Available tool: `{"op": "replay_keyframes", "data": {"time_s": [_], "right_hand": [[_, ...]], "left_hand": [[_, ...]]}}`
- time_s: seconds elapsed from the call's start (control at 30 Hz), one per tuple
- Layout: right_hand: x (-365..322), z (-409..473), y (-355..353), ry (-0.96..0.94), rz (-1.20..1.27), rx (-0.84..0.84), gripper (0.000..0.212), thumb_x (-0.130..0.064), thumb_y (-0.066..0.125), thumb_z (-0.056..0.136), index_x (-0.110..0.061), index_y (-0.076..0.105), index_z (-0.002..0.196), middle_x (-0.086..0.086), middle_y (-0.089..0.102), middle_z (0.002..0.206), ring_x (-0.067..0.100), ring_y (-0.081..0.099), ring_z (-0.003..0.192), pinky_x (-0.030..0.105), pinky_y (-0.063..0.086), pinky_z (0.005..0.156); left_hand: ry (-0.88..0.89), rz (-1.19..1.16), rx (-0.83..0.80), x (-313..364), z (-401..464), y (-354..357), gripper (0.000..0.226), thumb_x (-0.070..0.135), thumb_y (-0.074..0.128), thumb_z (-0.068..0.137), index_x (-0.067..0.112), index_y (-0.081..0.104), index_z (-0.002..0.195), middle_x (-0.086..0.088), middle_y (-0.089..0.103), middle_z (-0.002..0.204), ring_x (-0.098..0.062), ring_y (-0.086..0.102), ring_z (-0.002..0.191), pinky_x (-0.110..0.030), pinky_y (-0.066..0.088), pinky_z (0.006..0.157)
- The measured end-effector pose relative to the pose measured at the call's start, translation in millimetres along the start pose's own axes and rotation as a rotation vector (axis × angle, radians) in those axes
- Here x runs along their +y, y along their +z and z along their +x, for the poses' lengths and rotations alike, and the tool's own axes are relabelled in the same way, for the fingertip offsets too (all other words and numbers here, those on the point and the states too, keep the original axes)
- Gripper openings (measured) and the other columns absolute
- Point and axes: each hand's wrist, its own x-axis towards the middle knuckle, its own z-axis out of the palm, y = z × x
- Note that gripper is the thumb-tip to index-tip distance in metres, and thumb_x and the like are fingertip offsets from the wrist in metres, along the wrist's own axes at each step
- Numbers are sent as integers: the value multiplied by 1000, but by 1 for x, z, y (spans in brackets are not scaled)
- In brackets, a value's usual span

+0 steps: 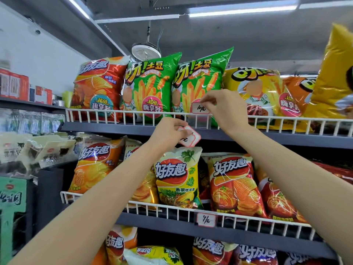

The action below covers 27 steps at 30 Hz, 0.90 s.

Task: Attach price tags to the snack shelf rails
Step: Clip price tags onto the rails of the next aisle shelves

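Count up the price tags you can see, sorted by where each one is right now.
Top-rail tag, pinched by the right hand: 1
Spare tags held in the left hand: 2 showing, overlapped
Middle-rail tag: 1
Total: 4

Single head-worn wide-angle view, taken from close in front of a snack shelving unit and facing it almost squarely, tilted slightly upward so that the ceiling lights (242, 10) fill the upper margin. Both forearms enter from the lower corners and converge on the top white wire rail (118, 116) near frame centre, with the hands at arm's length from the lens; the second rail (248, 217) crosses the lower third. Lens distortion bows the shelf edges, and a neighbouring side shelf (28, 104) occupies the left margin.
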Motion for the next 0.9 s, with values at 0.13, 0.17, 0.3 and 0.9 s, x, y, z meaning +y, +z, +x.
{"op": "replay_keyframes", "data": {"time_s": [0.13, 0.17, 0.3, 0.9], "right_hand": [[0, -1, -2, 6, -7, 13, 15, -22, 59, 90, -20, 73, 94, -2, 73, 91, 17, 63, 85, 28, 49, 66], [1, -1, -3, 9, -9, 14, 15, -22, 59, 90, -20, 73, 94, -1, 73, 91, 17, 64, 85, 29, 49, 66], [4, -2, -6, 8, -30, 26, 14, -22, 59, 90, -20, 73, 95, -1, 73, 90, 15, 65, 82, 23, 44, 63], [2, -4, -3, -8, 18, -150, 14, -18, 61, 87, -17, 74, 93, 4, 72, 93, 19, 64, 84, 35, 53, 74]], "left_hand": [[-11, -66, -9, 13, 5, 5, 48, 14, 63, 87, 4, 49, 131, -16, 60, 123, -22, 60, 106, -24, 49, 82], [-16, -71, -10, 16, 6, 7, 49, 14, 64, 87, 3, 48, 132, -17, 59, 125, -24, 60, 109, -29, 48, 89], [-25, -90, 25, 18, 5, 12, 50, 14, 65, 86, 1, 49, 131, -16, 59, 126, -26, 60, 109, -39, 47, 98], [-1, -71, 1, -3, -9, 10, 40, 15, 64, 86, 29, 47, 119, -11, 68, 100, -24, 65, 90, -34, 49, 79]]}}
